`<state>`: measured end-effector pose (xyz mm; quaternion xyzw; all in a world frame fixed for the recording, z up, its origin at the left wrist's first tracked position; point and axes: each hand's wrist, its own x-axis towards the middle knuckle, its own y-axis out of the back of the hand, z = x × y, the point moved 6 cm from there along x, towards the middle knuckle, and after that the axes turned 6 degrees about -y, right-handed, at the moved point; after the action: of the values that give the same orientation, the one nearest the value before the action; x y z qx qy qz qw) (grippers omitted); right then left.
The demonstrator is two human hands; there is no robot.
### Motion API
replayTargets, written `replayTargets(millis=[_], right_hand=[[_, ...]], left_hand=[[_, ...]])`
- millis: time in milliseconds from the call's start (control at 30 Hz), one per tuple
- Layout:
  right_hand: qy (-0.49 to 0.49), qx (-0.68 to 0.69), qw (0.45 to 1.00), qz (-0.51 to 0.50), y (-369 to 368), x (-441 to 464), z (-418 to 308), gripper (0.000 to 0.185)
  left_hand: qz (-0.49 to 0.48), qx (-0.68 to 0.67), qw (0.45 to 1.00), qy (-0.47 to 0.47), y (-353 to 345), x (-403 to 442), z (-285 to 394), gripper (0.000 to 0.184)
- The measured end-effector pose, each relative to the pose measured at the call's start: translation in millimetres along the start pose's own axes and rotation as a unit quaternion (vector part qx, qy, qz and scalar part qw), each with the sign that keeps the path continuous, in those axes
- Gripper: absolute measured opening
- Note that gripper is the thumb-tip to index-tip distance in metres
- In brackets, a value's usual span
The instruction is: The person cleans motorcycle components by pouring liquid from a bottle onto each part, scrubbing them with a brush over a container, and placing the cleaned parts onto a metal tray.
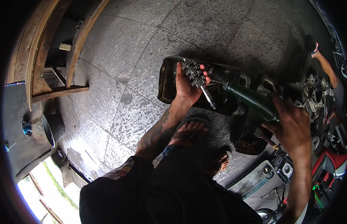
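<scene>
My left hand (187, 89) is wrapped round a gear shaft (196, 76), a metal shaft stacked with toothed gears, its bare end pointing down to the right. In my right hand (289, 121) is a dark green glass bottle (252, 99), tilted with its neck toward the gears. A thin line, perhaps liquid, shows between the bottle's mouth and the shaft. Both are held above a dark, oily tray (166, 87) on the floor. Inside the tray, other metal parts are partly hidden by my hands and the bottle.
Engine parts (315, 91) crowd the floor at the right, near another person's arm or leg (326, 67). A second dark container (250, 143) stands near my feet. Wooden framing (78, 41) and a bucket (54, 128) are at the left. A red motorcycle panel (330, 164) is at lower right.
</scene>
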<state>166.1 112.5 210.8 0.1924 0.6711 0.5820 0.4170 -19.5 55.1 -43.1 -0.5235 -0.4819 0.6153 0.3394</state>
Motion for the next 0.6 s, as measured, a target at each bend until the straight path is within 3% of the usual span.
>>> replayTargets(millis=[167, 300, 600], right_hand=[[0.036, -0.013, 0.999, -0.019, -2, -3, -7, 0.068], [-0.006, -0.018, 1.000, -0.018, -4, -4, 3, 0.067], [0.021, -0.012, 1.000, -0.003, 1, 5, -16, 0.065]], left_hand=[[0.054, 0.062, 0.994, -0.071, 1, -4, 3, 0.055], [0.065, 0.086, 0.989, -0.101, -1, -11, 6, 0.049], [0.092, 0.089, 0.988, -0.089, 0, -20, 7, 0.049]])
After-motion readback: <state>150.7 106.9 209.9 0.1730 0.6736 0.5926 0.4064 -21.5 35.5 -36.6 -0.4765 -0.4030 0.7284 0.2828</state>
